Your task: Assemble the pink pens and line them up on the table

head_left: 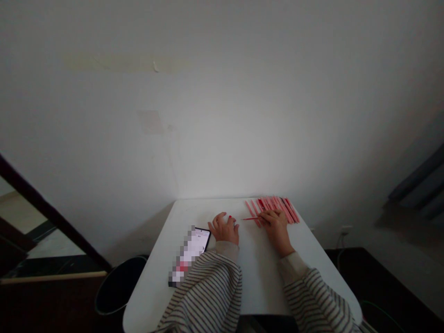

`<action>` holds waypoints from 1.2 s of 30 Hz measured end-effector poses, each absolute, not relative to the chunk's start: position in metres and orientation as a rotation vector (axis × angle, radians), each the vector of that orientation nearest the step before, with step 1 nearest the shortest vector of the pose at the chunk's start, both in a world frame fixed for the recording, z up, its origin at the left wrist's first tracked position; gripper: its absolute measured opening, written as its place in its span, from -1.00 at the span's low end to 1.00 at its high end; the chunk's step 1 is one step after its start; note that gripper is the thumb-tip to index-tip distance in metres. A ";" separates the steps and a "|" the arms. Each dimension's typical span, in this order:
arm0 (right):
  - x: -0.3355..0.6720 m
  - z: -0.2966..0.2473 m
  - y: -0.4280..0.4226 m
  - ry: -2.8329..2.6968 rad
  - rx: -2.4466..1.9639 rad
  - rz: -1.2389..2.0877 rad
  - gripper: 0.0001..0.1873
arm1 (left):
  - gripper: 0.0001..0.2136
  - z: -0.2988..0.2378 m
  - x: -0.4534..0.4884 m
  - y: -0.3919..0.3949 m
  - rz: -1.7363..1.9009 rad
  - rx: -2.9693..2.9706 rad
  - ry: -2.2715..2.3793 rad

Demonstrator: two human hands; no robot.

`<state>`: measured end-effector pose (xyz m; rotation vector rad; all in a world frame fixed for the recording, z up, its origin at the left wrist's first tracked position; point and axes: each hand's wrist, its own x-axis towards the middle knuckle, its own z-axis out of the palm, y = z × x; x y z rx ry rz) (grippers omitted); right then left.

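My right hand (276,224) is closed on a thin red pen refill (250,218) that points left over the white table (249,273). Just behind it lies a row of several pink pens (277,206) at the table's far right. My left hand (225,228) rests on the table with fingers curled, holding nothing I can make out; a tiny red piece (229,216) sits at its fingertips. A smartphone (190,255) with its screen lit lies just left of that hand. Both sleeves are striped.
The table stands against a plain white wall (208,115). A dark round bin (120,286) sits on the floor at the table's left. A wall socket (345,230) and dark floor lie to the right.
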<state>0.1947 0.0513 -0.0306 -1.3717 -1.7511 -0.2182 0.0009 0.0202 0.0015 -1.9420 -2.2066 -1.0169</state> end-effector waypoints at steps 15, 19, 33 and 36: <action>0.185 -0.015 0.040 -1.840 -1.299 -0.181 -0.83 | -0.87 -0.003 0.002 0.022 -1.173 -2.097 -2.071; 0.186 -0.017 0.042 -1.840 -1.302 -0.180 -0.83 | -0.94 0.001 0.002 0.021 -1.135 -2.092 -2.094; 0.192 -0.020 0.045 -1.784 -1.342 -0.170 -0.78 | -0.93 0.003 0.000 0.021 -1.109 -1.999 -2.161; 0.196 -0.021 0.046 -1.765 -1.341 -0.180 -0.79 | -0.93 0.001 -0.002 0.023 -1.119 -1.949 -2.175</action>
